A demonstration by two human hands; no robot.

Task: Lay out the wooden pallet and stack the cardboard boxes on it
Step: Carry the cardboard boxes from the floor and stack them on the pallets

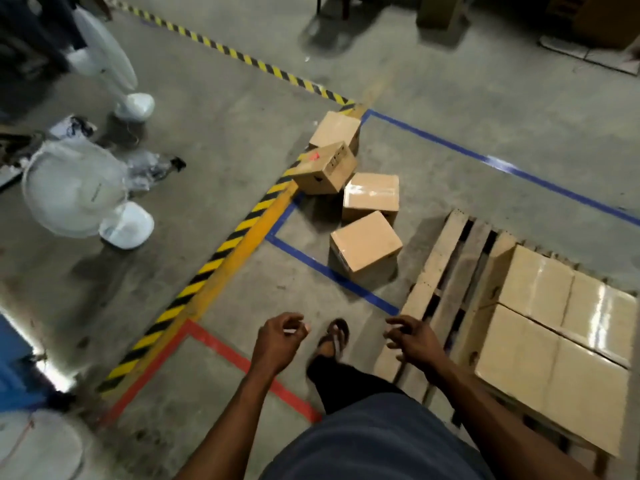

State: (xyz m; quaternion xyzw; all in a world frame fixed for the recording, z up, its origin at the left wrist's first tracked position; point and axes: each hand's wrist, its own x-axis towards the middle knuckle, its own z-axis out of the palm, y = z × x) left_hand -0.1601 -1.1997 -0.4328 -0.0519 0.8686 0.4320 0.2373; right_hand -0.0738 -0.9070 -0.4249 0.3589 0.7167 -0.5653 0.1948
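The wooden pallet lies flat on the concrete floor at the right, inside blue tape lines. Two cardboard boxes sit side by side on its right part, one farther and one nearer. Several more cardboard boxes lie loose on the floor beyond the pallet; the nearest is tilted, and another lies behind it. My left hand and my right hand hang in front of me with loosely curled fingers, holding nothing. My right hand is over the pallet's near left corner.
A yellow-black hazard stripe runs diagonally across the floor, with red tape near my feet. White pedestal fans stand at the left. My sandalled foot is between my hands. A blue object is at the far left.
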